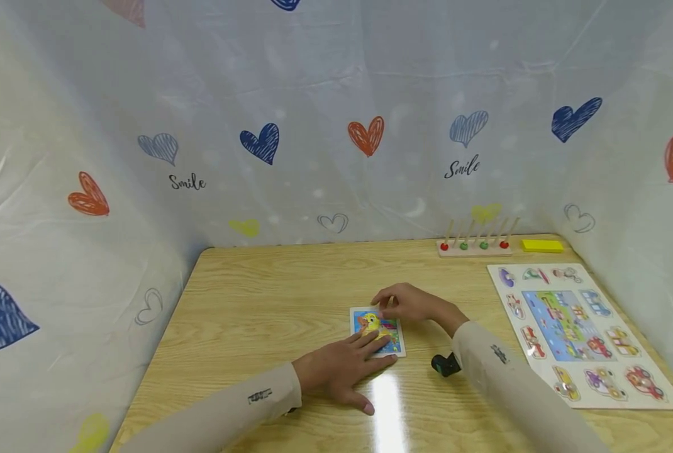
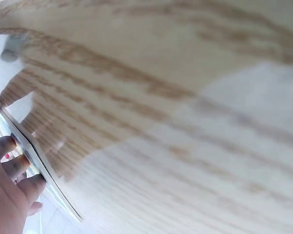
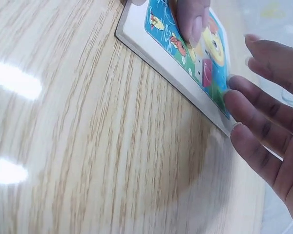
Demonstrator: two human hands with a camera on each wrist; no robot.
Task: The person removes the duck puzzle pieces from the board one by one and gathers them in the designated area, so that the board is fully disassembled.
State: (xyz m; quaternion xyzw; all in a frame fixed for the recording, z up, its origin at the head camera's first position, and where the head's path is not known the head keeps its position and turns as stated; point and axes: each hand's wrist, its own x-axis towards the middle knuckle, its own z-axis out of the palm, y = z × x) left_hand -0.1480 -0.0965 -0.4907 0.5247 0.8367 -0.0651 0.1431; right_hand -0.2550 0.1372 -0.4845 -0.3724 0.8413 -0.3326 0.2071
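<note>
Head view: we find a duck puzzle [image 1: 372,319] on the counter [image 1: 268,277] between both hands, likely set there for easy reach. The left hand [image 1: 344,367] lies across its lower part, fingers spread, apparently steadying it against slipping. The right hand [image 1: 409,303] bends over its upper right corner, fingers loosely curved, pinching nothing we can see. Farther out, a large picture board [image 1: 582,333] lies at right and a peg rack [image 1: 475,248] stands along the back, presumably out of the way.

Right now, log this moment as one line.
left hand: resting on picture board | right hand: at board's far edge | larger puzzle: on table, right
</note>
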